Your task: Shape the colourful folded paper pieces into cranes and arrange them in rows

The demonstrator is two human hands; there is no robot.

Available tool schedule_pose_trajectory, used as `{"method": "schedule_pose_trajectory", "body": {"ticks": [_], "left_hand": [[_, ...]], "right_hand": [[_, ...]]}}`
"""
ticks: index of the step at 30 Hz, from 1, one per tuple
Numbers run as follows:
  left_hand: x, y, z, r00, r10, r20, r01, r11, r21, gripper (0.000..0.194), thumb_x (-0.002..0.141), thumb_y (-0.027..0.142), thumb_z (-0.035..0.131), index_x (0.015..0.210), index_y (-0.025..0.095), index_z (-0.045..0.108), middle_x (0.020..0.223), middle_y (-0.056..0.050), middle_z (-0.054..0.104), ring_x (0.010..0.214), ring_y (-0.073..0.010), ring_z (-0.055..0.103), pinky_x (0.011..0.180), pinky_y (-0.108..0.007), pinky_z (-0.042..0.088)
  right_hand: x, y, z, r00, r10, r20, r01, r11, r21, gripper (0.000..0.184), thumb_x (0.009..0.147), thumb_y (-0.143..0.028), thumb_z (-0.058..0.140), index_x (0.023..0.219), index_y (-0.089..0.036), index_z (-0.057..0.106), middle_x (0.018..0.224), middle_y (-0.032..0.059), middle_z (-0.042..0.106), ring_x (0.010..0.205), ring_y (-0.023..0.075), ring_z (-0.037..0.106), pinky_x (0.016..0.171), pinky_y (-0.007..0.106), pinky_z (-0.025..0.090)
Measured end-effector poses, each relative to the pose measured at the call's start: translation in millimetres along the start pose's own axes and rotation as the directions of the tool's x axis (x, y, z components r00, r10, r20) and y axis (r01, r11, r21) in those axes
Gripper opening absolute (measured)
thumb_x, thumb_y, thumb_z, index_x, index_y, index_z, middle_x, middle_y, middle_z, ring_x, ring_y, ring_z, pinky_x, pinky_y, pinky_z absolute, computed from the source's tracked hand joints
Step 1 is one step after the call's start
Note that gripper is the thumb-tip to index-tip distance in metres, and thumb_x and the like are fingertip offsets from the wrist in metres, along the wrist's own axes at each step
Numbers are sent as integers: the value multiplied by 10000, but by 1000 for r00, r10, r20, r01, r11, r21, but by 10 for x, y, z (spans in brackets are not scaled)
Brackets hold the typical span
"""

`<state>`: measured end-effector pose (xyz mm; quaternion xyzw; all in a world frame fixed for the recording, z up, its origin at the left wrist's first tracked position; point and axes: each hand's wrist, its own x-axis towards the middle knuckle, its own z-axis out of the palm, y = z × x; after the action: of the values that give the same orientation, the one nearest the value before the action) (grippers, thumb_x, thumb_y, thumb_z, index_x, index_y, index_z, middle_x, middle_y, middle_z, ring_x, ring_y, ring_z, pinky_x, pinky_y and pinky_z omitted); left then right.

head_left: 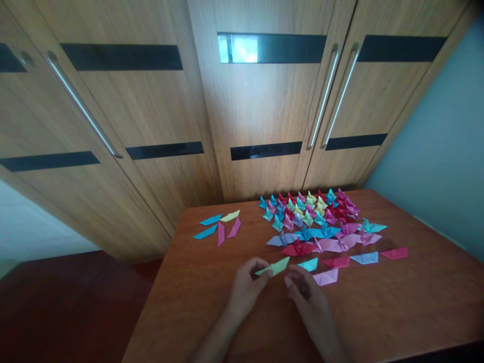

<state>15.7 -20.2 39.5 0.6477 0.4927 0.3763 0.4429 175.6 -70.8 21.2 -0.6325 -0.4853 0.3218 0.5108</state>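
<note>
My left hand [247, 287] is closed in a pinch on the left end of a light green folded paper piece [275, 266], held just above the wooden table [397, 312]. My right hand [307, 295] hovers beside it with fingers curled; nothing is visible inside them, and its fingertips sit just under the green piece's right end. Just beyond my hands lie folded paper pieces: a cyan one [309, 264], a pink one [325, 277], a red one [336, 261], a pale blue one [365, 258].
Many small colourful origami figures [310, 209] stand in a cluster at the table's far side, with larger folded shapes [325, 237] in front. Several flat pieces [220, 227] lie at the far left. Wooden wardrobe doors [242, 111] rise behind the table; a blue wall [442, 151] is right.
</note>
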Motion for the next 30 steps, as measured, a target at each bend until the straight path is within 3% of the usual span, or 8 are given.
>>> {"method": "schedule_pose_trajectory", "body": {"ticks": [4, 6, 10, 12, 16, 20, 25, 30], "left_hand": [[-157, 50, 366, 993, -93, 67, 104, 978, -180, 118, 762, 271, 620, 757, 153, 623, 712, -7, 648, 666, -141, 576, 602, -214, 423], [-205, 70, 516, 991, -110, 77, 122, 976, -179, 125, 768, 279, 614, 763, 156, 629, 712, -7, 653, 668, -145, 578, 599, -217, 420], [-246, 117, 672, 992, -44, 118, 59, 990, -127, 120, 799, 209, 550, 837, 182, 661, 798, -10, 682, 745, -151, 602, 670, -226, 436], [-245, 120, 682, 991, -26, 128, 41, 992, -118, 163, 792, 164, 530, 877, 192, 666, 813, -9, 684, 759, -148, 608, 691, -226, 441], [-212, 49, 602, 992, -59, 112, 69, 993, -90, 190, 784, 146, 511, 894, 191, 660, 783, -11, 677, 733, -147, 613, 678, -229, 447], [-176, -61, 460, 993, -71, 89, 76, 995, -59, 172, 790, 154, 503, 870, 183, 653, 756, -14, 677, 711, -147, 614, 670, -231, 444], [-183, -90, 352, 995, -81, 62, 84, 995, -49, 157, 793, 185, 512, 864, 189, 652, 747, -13, 682, 684, -147, 609, 645, -229, 437], [-216, -46, 337, 995, -85, 58, 87, 996, -35, 142, 786, 201, 528, 838, 194, 660, 725, -12, 678, 666, -152, 600, 618, -229, 422]], "right_hand": [[-33, 78, -133, 991, 118, 58, -123, 989, 84, 336, 781, -504, 571, 896, -190, 606, 789, 29, 683, 722, 188, 645, 648, 260, 516], [-70, 152, -226, 989, 138, 46, -141, 987, 75, 334, 774, -518, 572, 819, -189, 606, 771, 26, 679, 732, 188, 638, 666, 251, 502], [-80, 308, -491, 981, 192, -42, -190, 981, 35, 396, 744, -540, 594, 867, -165, 629, 752, 35, 680, 696, 190, 621, 593, 233, 475], [-16, 371, -693, 971, 210, -116, -209, 978, 18, 435, 720, -549, 611, 892, -151, 639, 732, 41, 681, 676, 195, 617, 558, 230, 465], [226, 489, -1202, 937, 227, -266, -241, 970, -24, 500, 671, -534, 651, 984, -144, 651, 857, 68, 716, 799, 240, 649, 631, 237, 490], [471, 623, -1588, 908, 213, -361, -310, 920, -239, 520, 684, -559, 603, 1007, -156, 661, 900, 109, 725, 855, 293, 663, 639, 281, 483], [602, 717, -1661, 918, 165, -361, -363, 716, -597, 491, 722, -592, 522, 1030, -229, 639, 897, 93, 721, 843, 310, 662, 633, 337, 464], [592, 719, -1572, 933, 141, -331, -353, 532, -769, 491, 790, -625, 398, 1073, -274, 590, 1020, 102, 668, 744, 295, 650, 548, 360, 441]]}}
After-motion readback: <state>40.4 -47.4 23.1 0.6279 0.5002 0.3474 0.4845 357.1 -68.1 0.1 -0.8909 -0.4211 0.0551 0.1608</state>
